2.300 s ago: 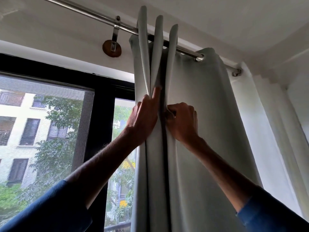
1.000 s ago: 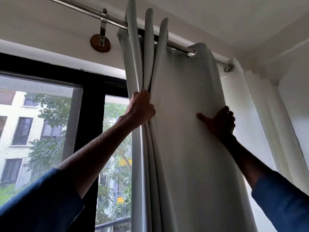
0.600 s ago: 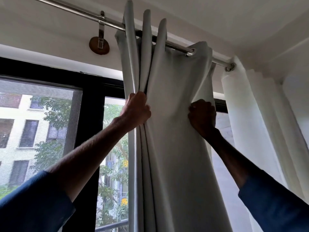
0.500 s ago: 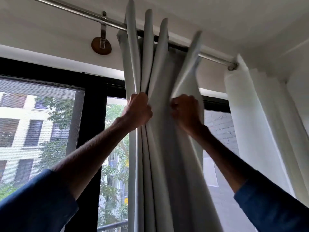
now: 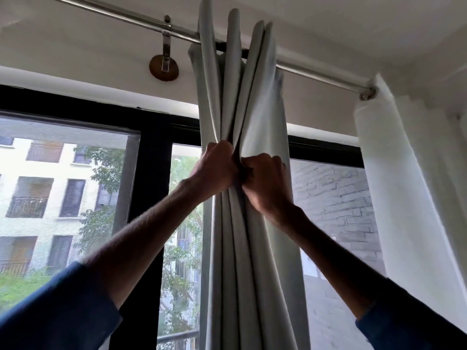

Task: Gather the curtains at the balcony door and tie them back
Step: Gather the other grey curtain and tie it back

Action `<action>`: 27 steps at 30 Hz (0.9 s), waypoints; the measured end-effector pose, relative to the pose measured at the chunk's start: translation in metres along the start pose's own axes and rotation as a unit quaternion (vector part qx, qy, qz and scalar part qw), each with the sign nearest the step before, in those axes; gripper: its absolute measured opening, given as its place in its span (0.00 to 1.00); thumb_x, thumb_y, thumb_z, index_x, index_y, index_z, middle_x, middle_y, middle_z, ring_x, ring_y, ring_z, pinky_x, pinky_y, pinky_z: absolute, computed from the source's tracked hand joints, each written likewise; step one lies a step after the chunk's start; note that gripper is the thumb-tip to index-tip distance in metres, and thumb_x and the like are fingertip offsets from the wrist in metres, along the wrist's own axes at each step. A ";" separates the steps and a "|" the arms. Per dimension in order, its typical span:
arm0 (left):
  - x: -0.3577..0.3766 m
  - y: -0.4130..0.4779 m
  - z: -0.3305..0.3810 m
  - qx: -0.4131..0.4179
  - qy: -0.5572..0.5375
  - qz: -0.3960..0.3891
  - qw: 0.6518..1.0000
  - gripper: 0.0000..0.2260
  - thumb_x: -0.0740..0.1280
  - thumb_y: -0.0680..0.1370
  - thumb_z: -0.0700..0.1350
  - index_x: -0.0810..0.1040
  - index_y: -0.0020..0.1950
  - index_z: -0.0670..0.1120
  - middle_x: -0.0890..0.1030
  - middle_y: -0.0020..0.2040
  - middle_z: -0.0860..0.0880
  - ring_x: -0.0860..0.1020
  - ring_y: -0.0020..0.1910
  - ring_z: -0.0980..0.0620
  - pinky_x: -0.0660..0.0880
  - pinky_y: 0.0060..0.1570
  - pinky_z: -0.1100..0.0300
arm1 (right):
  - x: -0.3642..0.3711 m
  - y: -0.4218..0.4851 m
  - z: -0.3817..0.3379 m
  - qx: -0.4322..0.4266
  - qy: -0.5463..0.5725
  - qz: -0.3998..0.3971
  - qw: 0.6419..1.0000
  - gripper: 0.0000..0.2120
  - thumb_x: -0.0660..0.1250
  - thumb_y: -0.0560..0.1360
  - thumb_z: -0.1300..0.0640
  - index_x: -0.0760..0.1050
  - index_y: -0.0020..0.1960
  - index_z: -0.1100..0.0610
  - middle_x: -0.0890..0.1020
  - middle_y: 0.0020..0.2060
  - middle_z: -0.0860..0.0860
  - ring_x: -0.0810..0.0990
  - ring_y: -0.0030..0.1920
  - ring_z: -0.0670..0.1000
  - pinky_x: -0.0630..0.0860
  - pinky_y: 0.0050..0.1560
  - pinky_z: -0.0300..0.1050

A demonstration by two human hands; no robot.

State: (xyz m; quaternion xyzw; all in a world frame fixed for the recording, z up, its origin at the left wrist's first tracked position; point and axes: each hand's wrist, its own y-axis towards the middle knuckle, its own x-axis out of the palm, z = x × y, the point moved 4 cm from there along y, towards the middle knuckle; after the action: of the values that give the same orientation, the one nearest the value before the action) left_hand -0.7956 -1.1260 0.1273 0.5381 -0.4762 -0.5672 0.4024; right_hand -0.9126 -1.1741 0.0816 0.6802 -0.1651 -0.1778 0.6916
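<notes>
A pale grey curtain hangs bunched into several narrow pleats from a steel rod. My left hand grips the left pleats at about head height. My right hand grips the rightmost fold and holds it against the bunch, knuckles touching my left hand. Both arms reach up in blue sleeves. A white sheer curtain hangs gathered at the rod's right end.
A round wooden bracket fixes the rod to the wall. Behind the curtain is a black-framed balcony door with glass panes. A brick wall shows through the right pane, trees and a building through the left.
My right hand took the spread right part of the curtain and drew it left into the bunch beside my left hand. The right pane and the brick wall behind it came into view.
</notes>
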 end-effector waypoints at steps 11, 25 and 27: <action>0.018 -0.009 0.027 -0.013 -0.020 -0.033 0.999 0.13 0.61 0.73 0.37 0.62 0.30 0.45 0.69 0.30 0.47 0.67 0.27 0.51 0.59 0.17 0.67 | -0.011 -0.019 0.013 -0.006 0.058 0.003 0.998 0.17 0.64 0.72 0.62 0.61 0.28 0.57 0.66 0.27 0.60 0.57 0.33 0.59 0.61 0.30 0.49; 0.029 -0.010 0.030 -0.103 -0.061 0.004 0.993 0.19 0.56 0.82 0.52 0.73 0.40 0.40 0.78 0.50 0.36 0.73 0.56 0.39 0.66 0.48 0.54 | 0.000 -0.028 0.021 -0.050 0.049 -0.004 0.998 0.13 0.64 0.76 0.62 0.73 0.33 0.54 0.82 0.30 0.55 0.70 0.27 0.56 0.73 0.35 0.47; 0.030 -0.009 0.031 -0.115 -0.061 0.019 0.991 0.23 0.60 0.80 0.60 0.71 0.35 0.43 0.76 0.39 0.42 0.74 0.50 0.41 0.66 0.42 0.54 | 0.000 -0.031 0.021 -0.069 0.053 -0.008 0.996 0.11 0.62 0.76 0.63 0.78 0.37 0.59 0.83 0.31 0.56 0.77 0.28 0.59 0.75 0.34 0.48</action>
State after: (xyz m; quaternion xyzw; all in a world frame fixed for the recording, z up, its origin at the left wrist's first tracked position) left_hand -0.8284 -1.1495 0.1108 0.4435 -0.4413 -0.6422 0.4429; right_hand -0.9233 -1.1925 0.0507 0.6410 -0.1099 -0.1580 0.7430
